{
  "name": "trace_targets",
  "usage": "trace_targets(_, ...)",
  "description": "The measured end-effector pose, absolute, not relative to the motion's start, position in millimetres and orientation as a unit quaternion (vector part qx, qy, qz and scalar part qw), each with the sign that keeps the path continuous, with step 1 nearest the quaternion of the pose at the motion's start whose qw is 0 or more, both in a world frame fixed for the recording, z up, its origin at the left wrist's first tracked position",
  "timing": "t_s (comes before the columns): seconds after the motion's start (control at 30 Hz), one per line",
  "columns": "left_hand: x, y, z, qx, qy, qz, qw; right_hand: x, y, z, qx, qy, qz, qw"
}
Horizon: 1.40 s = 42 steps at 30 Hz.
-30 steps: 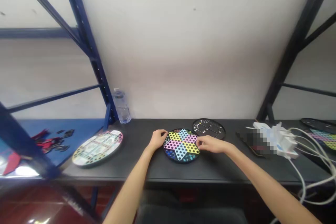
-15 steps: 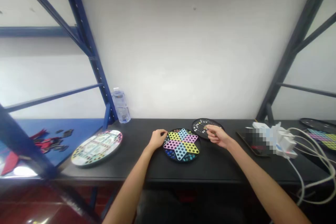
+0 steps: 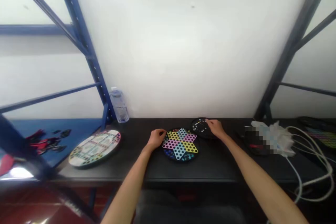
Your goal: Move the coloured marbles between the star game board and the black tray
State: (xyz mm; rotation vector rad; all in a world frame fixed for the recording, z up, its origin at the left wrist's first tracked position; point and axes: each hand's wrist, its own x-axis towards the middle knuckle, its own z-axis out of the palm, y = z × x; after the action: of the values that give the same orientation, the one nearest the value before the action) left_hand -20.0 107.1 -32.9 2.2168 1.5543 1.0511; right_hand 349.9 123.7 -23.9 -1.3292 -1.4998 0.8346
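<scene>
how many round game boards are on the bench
4: a star-patterned Chinese checkers board at centre, a black board with white dots behind it, a printed board to the left, and a partly cut-off colourful board at far right. More may be out of view.

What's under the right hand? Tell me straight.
The right hand lies over the right edge of a round black game board set with small pale pieces. Whatever is beneath the palm and fingers is covered and cannot be seen.

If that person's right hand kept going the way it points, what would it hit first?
The round black board, just ahead of the right hand; the hand seems to be at its rim, though depth is hard to judge here.
</scene>
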Motion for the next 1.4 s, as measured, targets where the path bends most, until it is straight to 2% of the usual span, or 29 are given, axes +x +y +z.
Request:
trace_targets(0.1,-19.7,105.9,-31.1,0.759,0.531,0.359,0.119,350.6,126.5,-27.5,-0.575,-0.739,0.129,0.326)
trace_targets(0.2,-19.6,105.7,-30.6,0.758,0.536,0.354,0.118,353.1,125.0,-34.8,-0.565,-0.787,0.067,0.239)
trace_targets(0.4,-20.5,107.4,-32.9,0.760,0.532,0.356,0.116,353.4,111.0,-37.3,-0.529,-0.822,0.037,0.210)
trace_targets(0.57,-21.8,108.8,-34.7,0.760,0.533,0.356,0.111,344.8,90.3,-33.3,-0.531,-0.832,-0.034,0.154)
trace_targets(0.77,-22.2,107.8,-33.4,0.762,0.529,0.356,0.113,339.6,76.6,-34.9,-0.530,-0.829,-0.066,0.168)
trace_targets(1.4,-20.8,107.3,-32.7,0.758,0.531,0.360,0.118,342.9,67.5,-35.4,-0.553,-0.795,-0.047,0.245)
